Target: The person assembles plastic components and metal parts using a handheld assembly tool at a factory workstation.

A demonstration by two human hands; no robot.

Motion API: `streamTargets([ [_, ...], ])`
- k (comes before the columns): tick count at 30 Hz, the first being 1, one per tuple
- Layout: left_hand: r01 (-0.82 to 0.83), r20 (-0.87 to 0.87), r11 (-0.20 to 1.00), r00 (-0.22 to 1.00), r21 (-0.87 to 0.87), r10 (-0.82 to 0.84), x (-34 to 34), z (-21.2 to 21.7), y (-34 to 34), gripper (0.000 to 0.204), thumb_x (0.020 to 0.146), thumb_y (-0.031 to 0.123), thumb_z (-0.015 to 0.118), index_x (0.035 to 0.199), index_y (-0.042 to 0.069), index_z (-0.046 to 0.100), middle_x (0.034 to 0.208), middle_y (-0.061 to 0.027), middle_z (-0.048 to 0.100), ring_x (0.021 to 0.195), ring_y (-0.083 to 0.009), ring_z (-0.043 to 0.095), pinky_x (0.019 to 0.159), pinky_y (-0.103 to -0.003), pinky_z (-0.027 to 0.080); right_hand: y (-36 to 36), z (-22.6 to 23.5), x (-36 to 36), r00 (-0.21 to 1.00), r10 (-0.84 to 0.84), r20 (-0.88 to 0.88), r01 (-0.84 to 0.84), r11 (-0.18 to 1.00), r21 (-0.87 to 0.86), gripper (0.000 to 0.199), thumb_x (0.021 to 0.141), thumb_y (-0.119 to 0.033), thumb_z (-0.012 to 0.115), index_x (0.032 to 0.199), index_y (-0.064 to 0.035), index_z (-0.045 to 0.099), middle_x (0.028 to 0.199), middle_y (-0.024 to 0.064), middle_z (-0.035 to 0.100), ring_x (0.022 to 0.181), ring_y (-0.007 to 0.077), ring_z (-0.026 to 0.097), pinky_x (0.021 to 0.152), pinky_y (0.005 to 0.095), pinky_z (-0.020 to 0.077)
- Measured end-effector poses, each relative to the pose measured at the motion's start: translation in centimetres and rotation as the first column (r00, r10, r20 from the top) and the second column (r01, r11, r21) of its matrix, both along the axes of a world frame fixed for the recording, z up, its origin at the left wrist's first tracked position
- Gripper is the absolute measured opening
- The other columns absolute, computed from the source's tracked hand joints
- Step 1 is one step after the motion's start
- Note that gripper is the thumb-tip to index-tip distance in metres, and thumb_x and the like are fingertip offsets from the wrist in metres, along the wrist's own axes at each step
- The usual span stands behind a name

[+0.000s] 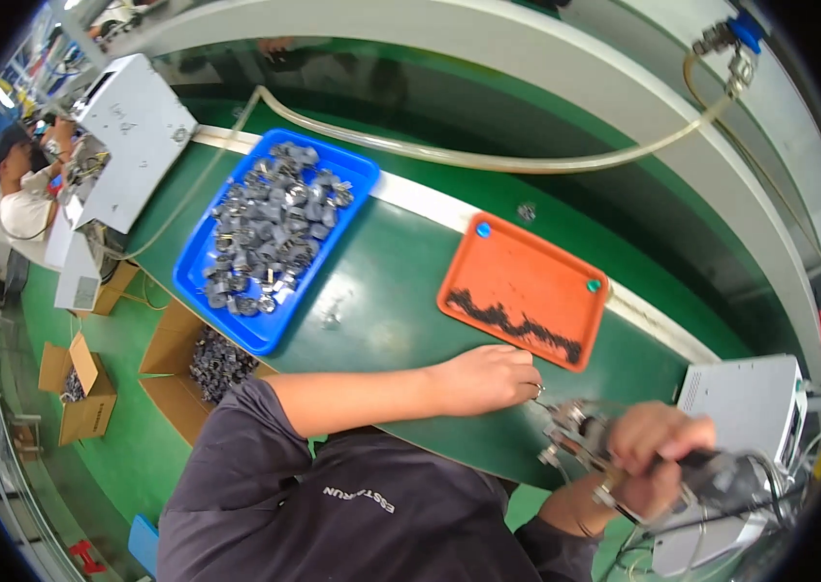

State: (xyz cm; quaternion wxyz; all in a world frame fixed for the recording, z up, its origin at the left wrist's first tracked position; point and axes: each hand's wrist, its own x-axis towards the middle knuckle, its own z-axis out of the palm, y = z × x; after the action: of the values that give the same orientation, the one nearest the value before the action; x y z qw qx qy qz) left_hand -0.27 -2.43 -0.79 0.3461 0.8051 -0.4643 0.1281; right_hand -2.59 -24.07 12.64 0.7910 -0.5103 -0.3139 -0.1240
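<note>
My left hand (488,380) is closed just below the orange tray, its fingers curled down toward the green bench. A ring shows on one finger, and whatever the fingertips pinch is hidden. Right of it stands a small metal fixture (575,427) with clamps and thin tubing. My right hand (658,456) is wrapped round part of a dark, cabled device (730,477) beside the fixture; its exact kind is unclear. Small black pieces (517,325), perhaps screws, lie along the near side of the orange tray (527,257).
A blue tray (369,175) holds many grey parts with metal ends. Open cardboard boxes (166,373) stand on the floor at left. A clear hose (488,160) crosses the far side. A white machine case (735,398) stands at right; another person (27,199) works at far left.
</note>
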Motion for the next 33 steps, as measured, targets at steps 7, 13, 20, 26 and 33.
streamTargets([
  [7, -0.766, 0.317, 0.641, 0.598, -0.043, 0.736, 2.5, 8.1, 16.9, 0.007, 0.08, 0.012, 0.075, 0.083, 0.007, 0.072, 0.085, -0.0088, 0.073, 0.079, -0.0314, 0.068, 0.073, -0.046, 0.053, -4.3, 1.8, -0.2, 0.981, -0.05, 0.185, 0.048, 0.999, 0.012, 0.029, 0.097, -0.027, 0.071, 0.101, -0.01, 0.048, 0.061, 0.0004, 0.058, 0.046, 0.0141, 0.058, 0.039, 0.0265, 0.0468],
  [13, -0.98, 0.503, 0.183, 0.199, 0.081, 0.841, 2.7, 7.2, 24.1, 0.016, 0.08, 0.017, 0.081, 0.093, 0.009, 0.076, 0.123, -0.0103, 0.07, 0.113, -0.0348, 0.062, 0.1, -0.046, 0.046, -3.4, 1.0, 1.2, 0.992, 0.042, 0.119, -0.042, 0.999, -0.003, 0.03, 0.088, -0.014, 0.08, 0.104, -0.0064, 0.056, 0.064, 0.0026, 0.061, 0.048, 0.0184, 0.057, 0.045, 0.0295, 0.0481],
  [20, -0.406, 0.019, 0.913, 0.914, 0.045, 0.405, 15.2, 5.4, 6.0, 0.018, 0.086, 0.017, 0.072, 0.1, 0.007, 0.076, 0.118, -0.0137, 0.072, 0.111, -0.0338, 0.067, 0.097, -0.043, 0.053, -2.5, 1.1, 0.5, 0.987, -0.073, 0.142, 0.067, 0.997, 0.043, 0.032, 0.096, -0.029, 0.073, 0.101, -0.0073, 0.05, 0.06, 0.001, 0.056, 0.045, 0.0159, 0.055, 0.042, 0.0286, 0.045],
  [26, -0.334, -0.274, 0.922, 0.884, 0.196, 0.379, 22.3, 0.6, 2.6, 0.017, 0.082, 0.013, 0.071, 0.091, 0.001, 0.078, 0.09, -0.0187, 0.075, 0.088, -0.0353, 0.072, 0.083, -0.043, 0.058, -1.9, 0.8, 1.2, 0.987, -0.059, 0.151, 0.054, 0.998, 0.033, 0.033, 0.096, -0.03, 0.074, 0.102, -0.0062, 0.051, 0.06, 0.0028, 0.055, 0.044, 0.0167, 0.054, 0.041, 0.0302, 0.043],
  [33, -0.339, -0.029, 0.934, 0.941, -0.115, 0.338, 16.4, 3.5, 0.4, 0.014, 0.088, 0.016, 0.069, 0.091, 0.004, 0.077, 0.095, -0.0114, 0.075, 0.091, -0.0307, 0.071, 0.082, -0.042, 0.057, -3.6, 0.5, 1.4, 0.989, -0.04, 0.144, 0.043, 0.999, -0.02, 0.034, 0.098, -0.033, 0.071, 0.105, -0.0095, 0.047, 0.065, 0.0012, 0.057, 0.049, 0.0176, 0.058, 0.045, 0.0304, 0.0461],
])
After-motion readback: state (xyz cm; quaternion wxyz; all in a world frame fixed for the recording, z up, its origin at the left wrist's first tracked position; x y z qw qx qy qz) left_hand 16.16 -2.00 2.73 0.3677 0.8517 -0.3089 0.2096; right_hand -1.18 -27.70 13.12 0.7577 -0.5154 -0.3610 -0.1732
